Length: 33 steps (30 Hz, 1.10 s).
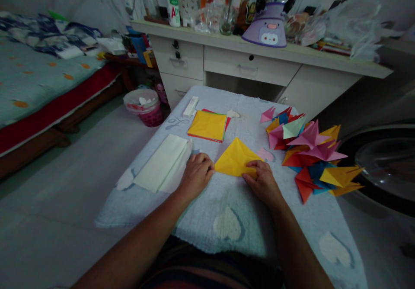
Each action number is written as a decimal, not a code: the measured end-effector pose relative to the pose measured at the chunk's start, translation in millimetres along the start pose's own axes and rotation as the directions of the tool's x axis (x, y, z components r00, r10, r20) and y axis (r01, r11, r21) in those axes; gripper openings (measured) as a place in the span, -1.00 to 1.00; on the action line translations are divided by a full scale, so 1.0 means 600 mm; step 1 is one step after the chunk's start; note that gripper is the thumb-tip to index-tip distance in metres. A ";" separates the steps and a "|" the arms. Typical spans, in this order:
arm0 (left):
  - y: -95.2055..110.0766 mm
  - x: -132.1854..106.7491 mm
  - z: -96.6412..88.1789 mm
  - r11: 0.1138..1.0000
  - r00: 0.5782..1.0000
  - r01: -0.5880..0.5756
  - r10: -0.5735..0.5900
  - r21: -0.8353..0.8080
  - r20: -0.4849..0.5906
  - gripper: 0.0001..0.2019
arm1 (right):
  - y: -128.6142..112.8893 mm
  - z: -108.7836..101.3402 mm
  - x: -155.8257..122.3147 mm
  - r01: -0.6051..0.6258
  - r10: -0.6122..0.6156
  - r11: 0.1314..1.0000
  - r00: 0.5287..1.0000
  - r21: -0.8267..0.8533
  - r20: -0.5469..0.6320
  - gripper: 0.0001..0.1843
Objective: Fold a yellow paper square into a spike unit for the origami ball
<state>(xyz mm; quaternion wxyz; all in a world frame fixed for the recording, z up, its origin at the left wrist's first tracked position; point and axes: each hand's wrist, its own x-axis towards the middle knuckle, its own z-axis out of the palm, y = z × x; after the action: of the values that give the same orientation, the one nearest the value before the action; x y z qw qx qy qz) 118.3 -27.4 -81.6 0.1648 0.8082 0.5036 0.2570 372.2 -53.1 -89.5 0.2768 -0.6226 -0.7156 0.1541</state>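
Bare forearms [139,237] reach a yellow sheet [236,157] on the cloth-covered desk [194,219], the left hand [198,168] pinching its left corner, the right hand [262,178] its right side. Folded to a triangle, it seems unfinished; right of it lie finished-looking shapes [311,137], beyond it flat squares [208,124] seemingly await shaping.

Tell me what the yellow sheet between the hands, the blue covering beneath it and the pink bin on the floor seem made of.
Yellow sheet: almost certainly paper, matte, shown by its crisp creases.
Blue covering: probably soft, dull fabric, judging by its limp, draping edge.
Pink bin: likely plastic, from its bright, molded-looking wall; finish unclear.
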 end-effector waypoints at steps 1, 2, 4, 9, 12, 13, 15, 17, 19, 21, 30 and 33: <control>0.000 0.001 0.000 1.000 1.000 0.003 -0.003 0.001 0.000 -0.93 | -0.001 0.001 0.000 -0.009 0.009 1.000 1.000 -0.008 -0.006 -0.76; 0.001 0.001 0.000 1.000 1.000 0.007 -0.007 0.001 0.001 -0.93 | -0.002 0.001 0.000 -0.018 0.018 1.000 1.000 -0.016 -0.012 -0.76; 0.001 0.002 -0.001 1.000 1.000 0.014 -0.014 -0.003 0.006 -0.92 | -0.003 0.003 0.001 -0.034 0.034 0.999 0.999 -0.030 -0.017 -0.76; -0.003 0.004 -0.002 1.000 0.999 0.006 -0.005 -0.023 0.032 -0.90 | -0.002 0.006 0.000 -0.038 0.038 0.999 0.999 -0.036 -0.018 -0.74; -0.003 0.005 -0.002 1.000 0.999 0.011 -0.010 -0.026 0.031 -0.92 | 0.000 0.006 -0.001 -0.014 0.013 1.000 1.000 -0.018 -0.028 -0.74; -0.002 0.005 -0.002 1.000 0.999 0.010 -0.009 -0.025 0.031 -0.93 | 0.000 0.006 -0.002 -0.003 0.003 1.000 1.000 -0.008 -0.030 -0.74; -0.001 0.005 -0.003 1.000 1.000 0.004 -0.003 -0.022 0.030 -0.93 | -0.003 0.002 -0.003 0.022 -0.021 1.000 0.999 0.013 -0.046 -0.74; -0.001 0.004 -0.004 1.000 1.000 -0.008 0.008 -0.017 0.029 -0.93 | -0.009 -0.003 -0.003 0.067 -0.064 0.997 0.996 0.033 -0.069 -0.76; -0.001 0.003 -0.006 1.000 0.999 -0.028 0.028 -0.008 0.027 -0.93 | -0.017 -0.009 -0.002 0.128 -0.124 0.990 0.990 0.057 -0.073 -0.78; -0.002 0.002 -0.006 0.999 0.998 -0.053 0.053 0.006 0.030 -0.93 | -0.023 -0.013 0.000 0.178 -0.175 0.980 0.984 0.086 -0.045 -0.80; -0.008 0.000 0.000 0.990 0.991 -0.123 0.118 0.072 0.067 -0.92 | -0.021 -0.005 0.005 0.144 -0.148 0.988 0.987 0.053 0.070 -0.88; -0.007 0.000 -0.001 0.990 0.991 -0.119 0.113 0.078 0.074 -0.93 | -0.022 -0.001 0.005 0.123 -0.124 0.992 0.990 0.014 0.061 -0.90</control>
<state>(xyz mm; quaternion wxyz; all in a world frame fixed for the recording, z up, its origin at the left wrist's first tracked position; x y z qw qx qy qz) 114.9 -25.3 -83.6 0.1337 0.8508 0.4596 0.2170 362.0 -52.8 -81.1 0.2667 -0.5706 -0.7601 0.1597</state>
